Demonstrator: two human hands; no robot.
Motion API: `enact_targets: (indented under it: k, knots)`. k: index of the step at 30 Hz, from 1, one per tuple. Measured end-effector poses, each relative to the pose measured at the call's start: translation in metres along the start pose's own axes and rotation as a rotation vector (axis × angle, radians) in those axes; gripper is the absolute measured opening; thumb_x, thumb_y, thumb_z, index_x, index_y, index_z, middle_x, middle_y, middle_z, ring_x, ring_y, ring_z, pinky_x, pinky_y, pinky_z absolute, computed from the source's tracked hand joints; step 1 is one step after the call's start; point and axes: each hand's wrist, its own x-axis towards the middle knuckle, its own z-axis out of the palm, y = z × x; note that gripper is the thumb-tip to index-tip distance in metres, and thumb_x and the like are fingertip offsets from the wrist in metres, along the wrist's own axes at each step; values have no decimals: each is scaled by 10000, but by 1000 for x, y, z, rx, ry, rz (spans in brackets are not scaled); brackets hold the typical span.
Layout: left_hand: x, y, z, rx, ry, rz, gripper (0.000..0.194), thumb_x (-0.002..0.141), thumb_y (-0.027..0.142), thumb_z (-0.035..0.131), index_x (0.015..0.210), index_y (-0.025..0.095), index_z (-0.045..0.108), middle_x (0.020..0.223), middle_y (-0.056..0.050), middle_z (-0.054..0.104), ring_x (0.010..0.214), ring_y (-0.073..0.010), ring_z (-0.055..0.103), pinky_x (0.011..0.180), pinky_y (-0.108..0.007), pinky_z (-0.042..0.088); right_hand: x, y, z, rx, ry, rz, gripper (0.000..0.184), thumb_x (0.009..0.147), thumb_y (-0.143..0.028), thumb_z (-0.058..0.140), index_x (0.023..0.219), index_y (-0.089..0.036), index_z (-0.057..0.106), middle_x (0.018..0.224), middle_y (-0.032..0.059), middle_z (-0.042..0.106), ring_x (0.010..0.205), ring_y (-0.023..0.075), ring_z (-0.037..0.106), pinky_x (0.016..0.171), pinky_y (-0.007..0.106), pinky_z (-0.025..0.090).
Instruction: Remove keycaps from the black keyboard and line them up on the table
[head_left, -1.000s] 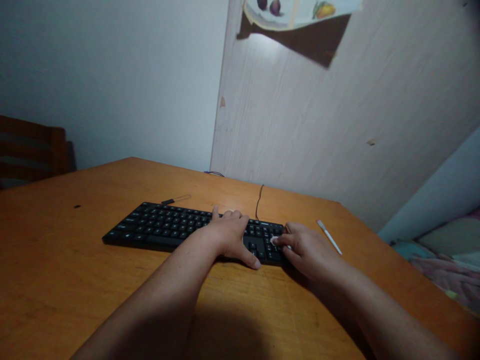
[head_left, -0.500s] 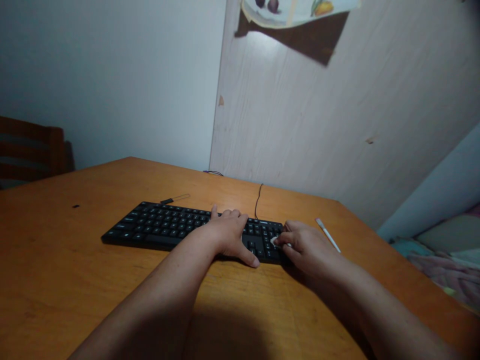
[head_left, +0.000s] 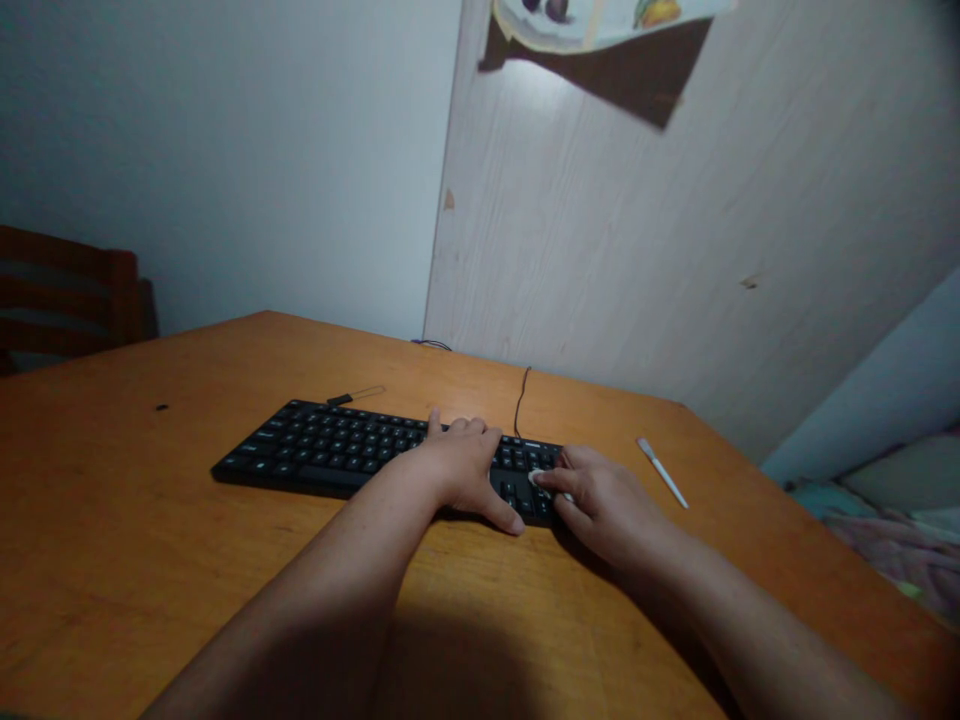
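Note:
A black keyboard (head_left: 330,452) lies across the middle of the orange wooden table (head_left: 150,560). My left hand (head_left: 459,466) rests flat on the keyboard's right half, fingers spread over the keys and thumb at the front edge. My right hand (head_left: 600,500) sits over the number pad at the right end, its fingers pinched on a small white wad (head_left: 537,477) pressed against the keys. The keyboard's dark cable (head_left: 519,398) runs back toward the wall.
A white pen-like stick (head_left: 661,472) lies on the table right of the keyboard. A small black tool with a thin loop (head_left: 354,396) lies behind the keyboard. A wooden chair (head_left: 67,300) stands at the far left. Bedding (head_left: 885,520) shows at the right.
My right hand has slid the white wad a little to the left across the number pad. My left hand keeps its place on the keyboard.

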Motion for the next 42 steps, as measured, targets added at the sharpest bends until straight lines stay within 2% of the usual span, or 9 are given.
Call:
enact_targets:
  k: [8, 16, 19, 24, 32, 38, 42]
  knots:
    - [0, 1, -1, -17, 10, -3, 1121, 424, 825, 597, 1363, 244, 400, 1405, -152, 434, 1315, -387, 316, 1093, -621, -25, 2, -3, -7, -45, -54, 16, 228, 828, -162, 541, 919, -245, 733, 882, 57, 573, 847, 188, 515, 726, 294, 361]
    - [0, -1, -1, -21, 5, -7, 1114, 426, 823, 597, 1366, 261, 393, 1403, -140, 440, 1316, -385, 318, 1093, -614, -39, 0, 2, -2, -29, -33, 10, 293, 810, -141, 546, 1014, -253, 724, 889, 61, 571, 869, 195, 513, 739, 297, 369]
    - [0, -1, -1, -26, 8, -3, 1103, 427, 817, 603, 1355, 255, 403, 1393, -143, 448, 1314, -381, 324, 1096, -611, -32, -3, 2, -5, -7, -13, 4, 289, 811, -138, 539, 996, -254, 727, 893, 59, 573, 858, 190, 510, 736, 297, 374]
    - [-1, 2, -1, -13, 16, -4, 1069, 425, 816, 605, 1314, 246, 444, 1379, -144, 461, 1315, -395, 316, 1091, -619, -34, -5, -4, -9, 13, -63, -43, 265, 810, -143, 539, 953, -254, 733, 889, 61, 569, 858, 191, 511, 727, 297, 376]
    - [-1, 1, -1, -6, 9, -9, 1095, 434, 815, 603, 1350, 245, 410, 1398, -143, 445, 1314, -391, 320, 1096, -612, -30, -5, -7, -14, 7, -98, -55, 236, 814, -141, 556, 912, -252, 740, 859, 57, 565, 842, 187, 504, 714, 290, 364]
    - [-1, 1, 0, -4, 26, 9, 1111, 433, 832, 583, 1346, 218, 430, 1373, -158, 465, 1305, -395, 324, 1097, -614, 4, -4, -5, -9, 11, -62, -60, 288, 813, -135, 538, 986, -256, 733, 877, 63, 572, 852, 190, 514, 710, 291, 373]
    - [-1, 1, -1, -14, 11, 1, 1154, 401, 848, 584, 1363, 236, 410, 1390, -155, 450, 1311, -395, 316, 1096, -616, -6, -9, 5, -12, -10, -9, -1, 287, 814, -134, 535, 992, -245, 731, 857, 56, 577, 814, 178, 512, 698, 286, 372]
